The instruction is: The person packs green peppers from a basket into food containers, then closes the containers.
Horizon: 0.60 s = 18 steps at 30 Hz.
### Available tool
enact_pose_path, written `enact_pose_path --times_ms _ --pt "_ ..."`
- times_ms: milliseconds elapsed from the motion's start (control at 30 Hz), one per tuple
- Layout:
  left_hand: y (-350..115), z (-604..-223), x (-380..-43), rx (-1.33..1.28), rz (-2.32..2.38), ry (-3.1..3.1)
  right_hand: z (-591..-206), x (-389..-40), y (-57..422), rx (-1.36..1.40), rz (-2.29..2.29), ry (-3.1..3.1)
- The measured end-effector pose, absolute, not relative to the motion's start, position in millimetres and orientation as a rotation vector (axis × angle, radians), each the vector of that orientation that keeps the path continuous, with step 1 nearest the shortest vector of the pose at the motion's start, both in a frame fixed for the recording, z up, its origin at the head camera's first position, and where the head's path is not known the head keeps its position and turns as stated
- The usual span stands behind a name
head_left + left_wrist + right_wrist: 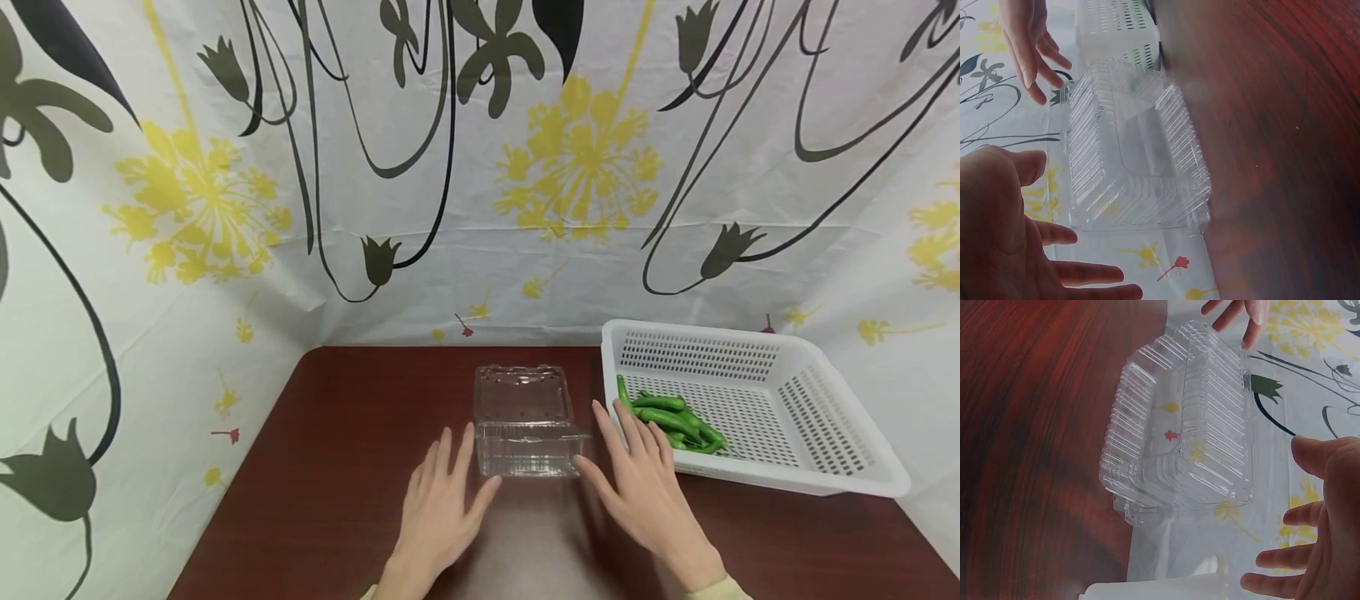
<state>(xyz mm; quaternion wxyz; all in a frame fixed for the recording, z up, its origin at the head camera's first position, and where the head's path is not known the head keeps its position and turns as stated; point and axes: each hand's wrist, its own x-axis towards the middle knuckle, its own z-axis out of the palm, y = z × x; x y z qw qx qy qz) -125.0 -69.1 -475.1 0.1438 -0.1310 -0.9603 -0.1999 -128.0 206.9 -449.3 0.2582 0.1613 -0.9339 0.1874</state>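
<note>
A flower-printed cloth [465,200] hung along the left, back and right of the dark red tabletop [360,450]. The left hand [441,508] presented a wide grip, fingers extended and thumb spread, just beside a clear plastic container [531,454]. The container sat mid-tabletop between both hands, its lid [523,396] laid open on the far side. The right hand [643,487] likewise presented a wide grip, its thumb at the container's near right corner; contact could not be confirmed. Farther right stood a white basket [817,367], green peppers [663,417] heaped in its left part.
</note>
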Motion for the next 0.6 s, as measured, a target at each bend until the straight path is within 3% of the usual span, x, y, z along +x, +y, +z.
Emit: enact_pose_path --times_ms 600 --pt "-66.7 -475.6 -130.1 -0.422 -0.590 -2.731 -449.5 -131.1 197.3 0.457 0.489 -2.585"
